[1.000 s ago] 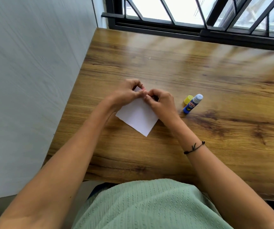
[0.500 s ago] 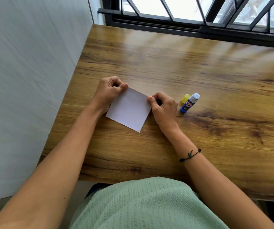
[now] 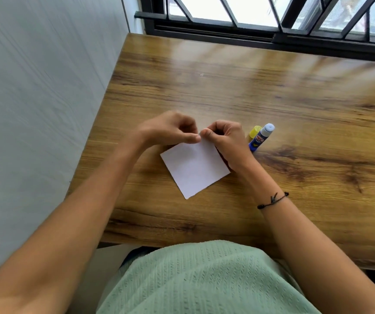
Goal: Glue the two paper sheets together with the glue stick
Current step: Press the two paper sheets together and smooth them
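Note:
A white square of paper (image 3: 194, 168) lies on the wooden table (image 3: 295, 109), turned like a diamond; I cannot tell whether it is one sheet or two stacked. My left hand (image 3: 168, 130) and my right hand (image 3: 226, 141) meet at its far corner, thumbs tip to tip, fingers curled, both pinching that corner. The far edge of the paper is hidden under the hands. An uncapped glue stick (image 3: 261, 137), blue with a pale tip, lies on the table just right of my right hand. Its yellow cap (image 3: 255, 131) sits beside it.
A grey wall (image 3: 34, 109) runs along the table's left edge. A black-framed window (image 3: 272, 32) borders the far edge. The near table edge is in front of my green shirt.
Half a second ago my hands held the paper's left and right corners apart. They have come together again at the far corner, as one second ago. The paper has turned slightly.

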### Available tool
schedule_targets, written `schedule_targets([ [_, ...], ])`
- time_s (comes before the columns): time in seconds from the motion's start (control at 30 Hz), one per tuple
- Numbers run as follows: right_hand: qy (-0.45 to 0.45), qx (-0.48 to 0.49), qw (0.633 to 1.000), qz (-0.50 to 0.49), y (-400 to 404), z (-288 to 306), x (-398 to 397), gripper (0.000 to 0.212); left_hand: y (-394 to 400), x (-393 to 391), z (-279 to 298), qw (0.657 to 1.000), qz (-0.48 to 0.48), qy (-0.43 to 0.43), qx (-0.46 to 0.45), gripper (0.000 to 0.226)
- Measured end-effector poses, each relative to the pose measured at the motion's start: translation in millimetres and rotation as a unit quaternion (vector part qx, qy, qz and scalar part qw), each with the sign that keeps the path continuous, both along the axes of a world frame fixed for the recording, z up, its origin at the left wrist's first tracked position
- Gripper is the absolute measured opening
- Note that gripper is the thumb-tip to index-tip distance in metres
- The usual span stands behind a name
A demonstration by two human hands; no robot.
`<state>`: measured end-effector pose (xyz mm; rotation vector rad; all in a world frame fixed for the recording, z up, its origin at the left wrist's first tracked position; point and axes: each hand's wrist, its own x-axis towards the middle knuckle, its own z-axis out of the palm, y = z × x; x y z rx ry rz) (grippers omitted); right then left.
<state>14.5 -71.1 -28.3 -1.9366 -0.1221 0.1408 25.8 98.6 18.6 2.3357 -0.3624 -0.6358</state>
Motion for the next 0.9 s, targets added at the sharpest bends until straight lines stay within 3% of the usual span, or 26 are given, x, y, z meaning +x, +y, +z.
schedule_targets([
  [0.17, 0.013, 0.020, 1.000, -0.010, 5, -1, 4, 0.022, -17, 5, -12, 0.995, 0.033, -0.097, -0.003, 0.028],
  [0.3, -0.011, -0.001, 1.000, -0.021, 13, -4, 5, 0.017, -8, 3, -19, 0.981, 0.137, -0.093, -0.101, 0.030],
  [0.43, -0.027, -0.027, 0.999, -0.024, 13, -3, 3, 0.013, -7, -1, -18, 0.962, 0.223, -0.116, -0.110, 0.030],
  [0.6, -0.027, -0.049, 0.998, -0.024, 7, 0, 1, 0.013, 3, -1, -15, 0.886, 0.383, -0.068, -0.250, 0.033],
  [0.7, -0.012, -0.017, 0.999, -0.045, 7, -2, 3, 0.014, 3, -4, -19, 0.867, 0.411, -0.062, -0.275, 0.036],
  [0.83, 0.017, 0.026, 0.998, -0.053, 6, -2, 8, 0.020, -4, -11, -32, 0.816, 0.491, -0.061, -0.297, 0.037],
  [0.9, 0.025, 0.045, 0.998, -0.044, 5, -1, 8, 0.022, -4, -15, -35, 0.850, 0.467, -0.114, -0.217, 0.029],
])
